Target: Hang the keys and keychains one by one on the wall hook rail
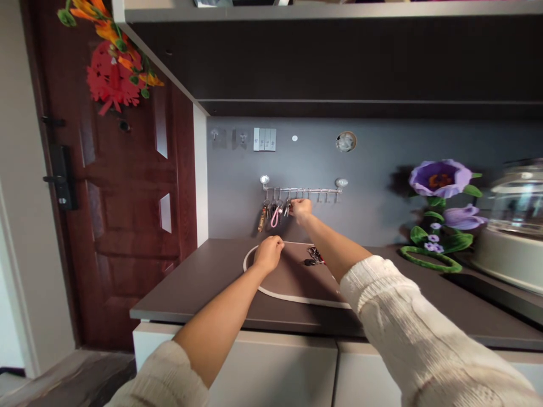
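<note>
My right hand is raised to the hook rack on the grey wall, its fingers pinched on keys at one of the middle hooks. To their left hang more keys, a pink loop strap and a brown key fob. Lower down, my left hand is closed above the left part of a brown mat with a pale rim; whatever its fingers may hold is hidden. A bunch of keys lies on the mat, partly covered by my right forearm.
Purple flowers with a green base stand on the counter at right, beside a glass-topped appliance. A dark cabinet overhangs the counter. On the left is a brown door with a red decoration.
</note>
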The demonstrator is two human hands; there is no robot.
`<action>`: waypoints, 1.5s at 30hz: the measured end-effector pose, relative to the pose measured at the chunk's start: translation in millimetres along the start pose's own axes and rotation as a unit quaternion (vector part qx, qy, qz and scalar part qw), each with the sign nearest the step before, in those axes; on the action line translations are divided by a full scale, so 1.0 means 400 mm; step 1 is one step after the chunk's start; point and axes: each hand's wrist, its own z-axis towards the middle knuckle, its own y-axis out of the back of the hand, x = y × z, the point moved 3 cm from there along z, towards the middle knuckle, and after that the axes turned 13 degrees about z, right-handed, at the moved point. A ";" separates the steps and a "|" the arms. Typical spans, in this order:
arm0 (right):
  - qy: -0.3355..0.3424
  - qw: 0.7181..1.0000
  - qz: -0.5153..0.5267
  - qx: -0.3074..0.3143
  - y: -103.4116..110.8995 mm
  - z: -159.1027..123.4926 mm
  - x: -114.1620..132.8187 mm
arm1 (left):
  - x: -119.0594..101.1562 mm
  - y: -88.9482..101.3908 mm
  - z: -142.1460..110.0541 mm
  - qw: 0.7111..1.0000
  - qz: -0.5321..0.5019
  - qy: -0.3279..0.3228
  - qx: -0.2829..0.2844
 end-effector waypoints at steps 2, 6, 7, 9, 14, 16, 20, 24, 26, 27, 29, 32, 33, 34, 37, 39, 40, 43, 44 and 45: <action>0.004 1.000 -0.015 -0.001 0.004 0.001 -0.007 | 0.001 0.000 0.000 1.000 0.002 0.000 -0.001; 0.006 1.000 -0.027 -0.002 0.011 0.002 -0.019 | 0.005 -0.003 0.001 1.000 0.003 -0.001 0.003; 0.005 1.000 -0.027 0.000 0.013 0.002 -0.020 | 0.006 -0.003 0.001 1.000 0.003 -0.002 0.003; 0.003 1.000 -0.026 0.004 0.015 -0.001 -0.022 | 0.007 -0.003 0.002 1.000 0.003 -0.003 0.003; 0.000 1.000 -0.024 0.020 0.031 -0.017 -0.018 | 0.014 -0.005 0.003 1.000 -0.006 0.004 -0.003; -0.004 0.999 -0.024 0.023 0.044 -0.026 -0.015 | 0.019 -0.007 0.004 1.000 -0.022 0.010 -0.004; 0.000 0.999 -0.029 0.033 0.080 -0.052 -0.007 | 0.028 -0.005 0.011 0.998 -0.054 0.038 0.003; 0.013 0.997 -0.024 0.075 0.119 -0.084 0.002 | 0.014 0.016 0.030 0.996 -0.055 0.068 0.024; 0.012 0.996 -0.021 0.090 0.140 -0.102 0.005 | 0.000 0.025 0.044 0.995 -0.060 0.072 0.043; 0.011 0.995 -0.021 0.095 0.152 -0.112 0.006 | -0.008 0.029 0.051 0.994 -0.064 0.076 0.045; 0.008 0.994 -0.027 0.102 0.175 -0.133 0.005 | -0.023 0.031 0.064 0.993 -0.073 0.077 0.047; 0.009 0.992 -0.050 0.117 0.210 -0.165 -0.003 | -0.044 0.016 0.075 0.992 -0.095 0.075 0.045; 0.011 0.991 -0.060 0.122 0.222 -0.175 -0.008 | -0.051 0.007 0.074 0.991 -0.103 0.073 0.044; 0.013 0.989 -0.071 0.128 0.233 -0.183 -0.015 | -0.058 -0.002 0.072 0.991 -0.110 0.067 0.044; 0.028 0.984 -0.115 0.136 0.267 -0.200 -0.038 | -0.080 -0.032 0.054 0.992 -0.111 0.030 0.045; 0.050 0.975 -0.164 0.140 0.289 -0.206 -0.050 | -0.091 -0.048 0.037 0.995 -0.091 -0.001 0.042; 0.063 0.969 -0.193 0.142 0.299 -0.210 -0.054 | -0.095 -0.054 0.030 0.996 -0.075 -0.019 0.039; 0.102 0.942 -0.280 0.154 0.320 -0.220 -0.057 | -0.103 -0.069 0.012 0.995 -0.012 -0.085 0.045; 0.113 0.933 -0.304 0.158 0.323 -0.223 -0.056 | -0.105 -0.073 0.009 0.993 0.009 -0.109 0.050; 0.122 0.924 -0.326 0.162 0.325 -0.226 -0.054 | -0.108 -0.076 0.007 0.989 0.028 -0.131 0.057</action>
